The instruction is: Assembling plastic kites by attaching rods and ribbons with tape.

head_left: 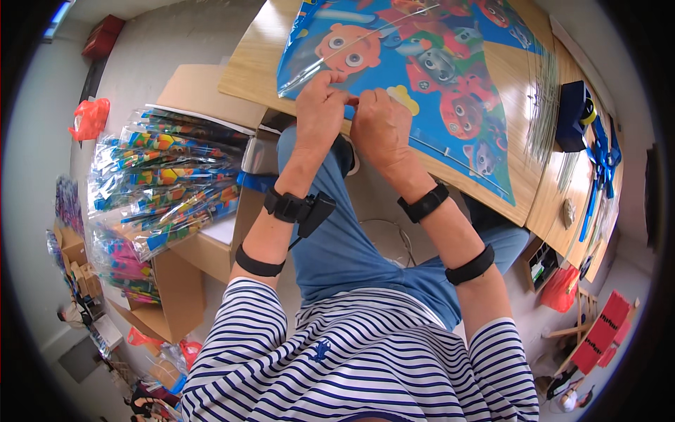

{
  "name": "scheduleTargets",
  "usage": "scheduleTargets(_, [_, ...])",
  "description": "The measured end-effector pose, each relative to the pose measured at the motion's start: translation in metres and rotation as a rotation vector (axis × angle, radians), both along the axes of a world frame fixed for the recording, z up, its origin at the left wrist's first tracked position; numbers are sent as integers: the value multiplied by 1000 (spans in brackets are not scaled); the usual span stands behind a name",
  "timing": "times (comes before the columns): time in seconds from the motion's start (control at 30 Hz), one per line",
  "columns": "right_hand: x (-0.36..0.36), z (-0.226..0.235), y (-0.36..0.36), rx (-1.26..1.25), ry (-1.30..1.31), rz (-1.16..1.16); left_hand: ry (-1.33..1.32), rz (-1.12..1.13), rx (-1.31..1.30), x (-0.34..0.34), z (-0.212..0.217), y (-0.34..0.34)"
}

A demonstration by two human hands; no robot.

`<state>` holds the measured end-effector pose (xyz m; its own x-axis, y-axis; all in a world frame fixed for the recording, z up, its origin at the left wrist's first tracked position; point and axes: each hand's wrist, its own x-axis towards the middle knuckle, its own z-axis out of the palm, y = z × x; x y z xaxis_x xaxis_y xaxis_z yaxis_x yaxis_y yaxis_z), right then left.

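Note:
A blue kite [429, 77] printed with cartoon faces lies on the wooden table, with thin rods along it. My left hand [320, 112] and my right hand [383, 130] meet at its near edge. Both are closed, fingertips pinched together almost touching. They grip the kite's edge; the small detail between the fingertips is mostly hidden. A rod crosses the kite's upper left, and a short one sits near its lower right edge.
Cardboard boxes [179, 295] on the left hold several kites in clear sleeves [165, 169]. Thin rods [541, 119] lie in a bundle on the table's right. Beyond them are a dark blue box [573, 116] and blue ribbon [601, 158]. A red stool [605, 330] stands lower right.

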<state>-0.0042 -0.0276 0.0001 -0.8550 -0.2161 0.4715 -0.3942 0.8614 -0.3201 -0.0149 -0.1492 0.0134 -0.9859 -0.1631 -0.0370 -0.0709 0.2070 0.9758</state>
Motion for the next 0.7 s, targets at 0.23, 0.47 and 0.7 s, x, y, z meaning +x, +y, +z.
scheduleTargets(0.23, [0,-6,0,-90,-52,-47,-34,-20,-14,2,3,1])
scheduleTargets(0.47, [-3,-18,6,-206,-121,-101,-59,-58,17,2,7,0])
scheduleTargets(0.7, [6,-9,13,-336,-164,-56,-130,-72,41,2,11,-3])
